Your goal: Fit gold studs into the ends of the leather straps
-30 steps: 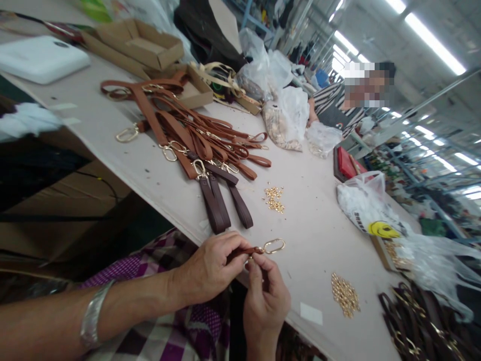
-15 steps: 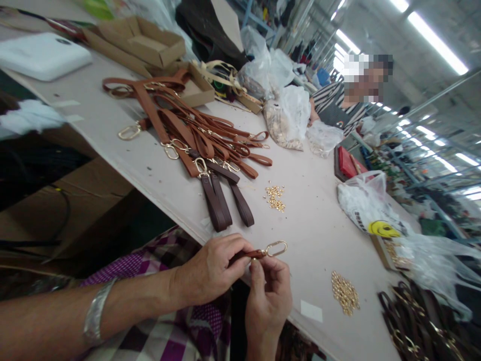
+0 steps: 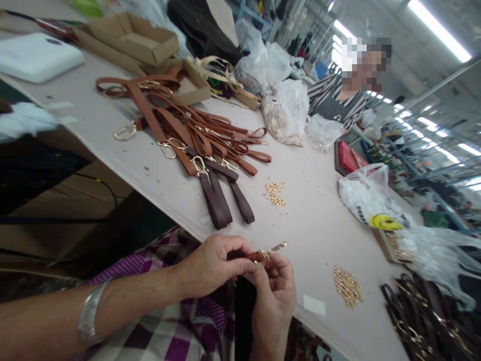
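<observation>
My left hand (image 3: 214, 265) pinches a brown leather strap (image 3: 257, 255) at the table's front edge. A gold clasp (image 3: 278, 246) sticks out from the strap's far end, seen nearly edge-on. My right hand (image 3: 274, 291) closes on the same strap near the clasp, its thumb beside the left thumb, with a tiny gold piece (image 3: 255, 261) between them. Just beyond lie dark brown strap loops (image 3: 216, 200) and a heap of tan-brown straps (image 3: 195, 133) with gold clasps. One pile of small gold pieces (image 3: 275, 194) sits past my hands, another (image 3: 347, 287) to the right.
Dark straps (image 3: 417, 316) lie at the lower right, near a plastic bag with a yellow smiley (image 3: 385, 221). Cardboard trays (image 3: 131, 40), a white device (image 3: 37, 57) and filled plastic bags (image 3: 287, 113) stand farther back. Across the table is a person in striped sleeves (image 3: 319, 93).
The gold clasp has turned from face-on to nearly edge-on. My right fingers have shifted slightly on the strap. The person across the table shows a little more, and the view has moved slightly.
</observation>
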`<state>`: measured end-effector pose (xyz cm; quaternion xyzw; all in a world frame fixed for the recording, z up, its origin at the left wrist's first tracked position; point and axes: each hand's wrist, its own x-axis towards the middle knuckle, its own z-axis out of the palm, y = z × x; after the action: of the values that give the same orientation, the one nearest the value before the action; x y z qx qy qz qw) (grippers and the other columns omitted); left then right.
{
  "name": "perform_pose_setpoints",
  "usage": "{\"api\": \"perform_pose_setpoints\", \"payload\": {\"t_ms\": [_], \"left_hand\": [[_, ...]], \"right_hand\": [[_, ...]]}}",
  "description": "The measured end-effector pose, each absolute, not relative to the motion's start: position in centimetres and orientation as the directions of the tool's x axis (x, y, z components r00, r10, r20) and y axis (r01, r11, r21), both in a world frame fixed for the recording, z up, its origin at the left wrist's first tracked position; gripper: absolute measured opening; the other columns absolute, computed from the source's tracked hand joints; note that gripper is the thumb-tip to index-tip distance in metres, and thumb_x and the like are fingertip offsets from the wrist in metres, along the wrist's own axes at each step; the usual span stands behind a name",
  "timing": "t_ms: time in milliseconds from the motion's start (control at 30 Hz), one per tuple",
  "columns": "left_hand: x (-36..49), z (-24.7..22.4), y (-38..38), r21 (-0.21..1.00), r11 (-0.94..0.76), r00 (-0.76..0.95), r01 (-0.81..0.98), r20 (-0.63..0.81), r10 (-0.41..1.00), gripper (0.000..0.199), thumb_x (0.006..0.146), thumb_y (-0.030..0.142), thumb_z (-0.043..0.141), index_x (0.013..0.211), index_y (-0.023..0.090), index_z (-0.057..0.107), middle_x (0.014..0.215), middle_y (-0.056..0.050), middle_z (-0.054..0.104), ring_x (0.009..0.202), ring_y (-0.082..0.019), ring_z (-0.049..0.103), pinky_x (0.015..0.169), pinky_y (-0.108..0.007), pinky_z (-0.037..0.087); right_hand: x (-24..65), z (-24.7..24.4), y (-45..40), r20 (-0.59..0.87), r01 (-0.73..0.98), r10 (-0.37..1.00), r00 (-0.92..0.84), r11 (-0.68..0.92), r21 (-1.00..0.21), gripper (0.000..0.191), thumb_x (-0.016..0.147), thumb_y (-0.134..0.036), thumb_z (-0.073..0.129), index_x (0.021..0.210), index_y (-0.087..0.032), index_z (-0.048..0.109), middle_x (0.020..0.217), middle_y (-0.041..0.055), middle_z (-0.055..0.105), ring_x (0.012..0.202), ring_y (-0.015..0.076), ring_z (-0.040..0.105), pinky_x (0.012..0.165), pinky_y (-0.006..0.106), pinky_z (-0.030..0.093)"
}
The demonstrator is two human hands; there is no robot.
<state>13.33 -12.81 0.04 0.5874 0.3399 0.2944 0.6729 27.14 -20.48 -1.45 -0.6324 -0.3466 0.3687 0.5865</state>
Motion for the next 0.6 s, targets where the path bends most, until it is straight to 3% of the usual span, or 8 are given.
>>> {"api": "perform_pose_setpoints", "payload": {"t_ms": [200,367,467,600], "left_hand": [[13.6,0.1,-13.1,0.976,0.217,0.582,-0.002,-0.175,0.794,0.016,0.083,0.032,0.066,0.086,0.017,0.070,0.068,0.002,0.064,0.059,-0.012,0.057,0.054,-0.020,0.045],[14.1,0.2,-13.2,0.945,0.320,0.580,-0.069,-0.223,0.783,0.021,0.083,0.034,0.063,0.088,0.015,0.070,0.067,0.001,0.062,0.059,-0.011,0.055,0.053,-0.020,0.046],[14.5,0.3,-13.2,0.904,0.415,0.586,-0.103,-0.282,0.760,0.024,0.082,0.037,0.063,0.085,0.013,0.068,0.064,0.002,0.059,0.056,-0.011,0.053,0.050,-0.019,0.044],[14.7,0.3,-13.1,0.876,0.472,0.592,-0.099,-0.330,0.735,0.025,0.080,0.038,0.064,0.080,0.013,0.066,0.060,0.002,0.057,0.054,-0.010,0.051,0.048,-0.019,0.042]], "right_hand": [[27.0,-0.7,-20.5,-0.044,0.035,0.884,0.465,-0.069,-0.997,0.021,0.085,-0.034,0.067,0.095,-0.021,0.056,0.090,0.0010,0.067,0.082,0.0137,0.066,0.072,0.025,0.056],[26.9,-1.4,-20.5,0.027,0.104,0.865,0.501,-0.030,-0.994,0.026,0.086,-0.032,0.066,0.107,-0.022,0.055,0.094,0.0022,0.069,0.083,0.0155,0.068,0.071,0.028,0.058],[27.2,-1.8,-20.6,0.249,0.367,0.831,0.498,0.058,-0.929,0.017,0.087,-0.026,0.064,0.103,-0.023,0.060,0.090,0.0011,0.069,0.081,0.0146,0.068,0.070,0.026,0.057],[28.0,-1.5,-20.6,0.484,0.708,0.850,0.209,0.210,-0.674,0.022,0.091,-0.014,0.057,0.107,-0.025,0.067,0.098,0.0029,0.070,0.093,0.0150,0.066,0.081,0.028,0.054]]}}
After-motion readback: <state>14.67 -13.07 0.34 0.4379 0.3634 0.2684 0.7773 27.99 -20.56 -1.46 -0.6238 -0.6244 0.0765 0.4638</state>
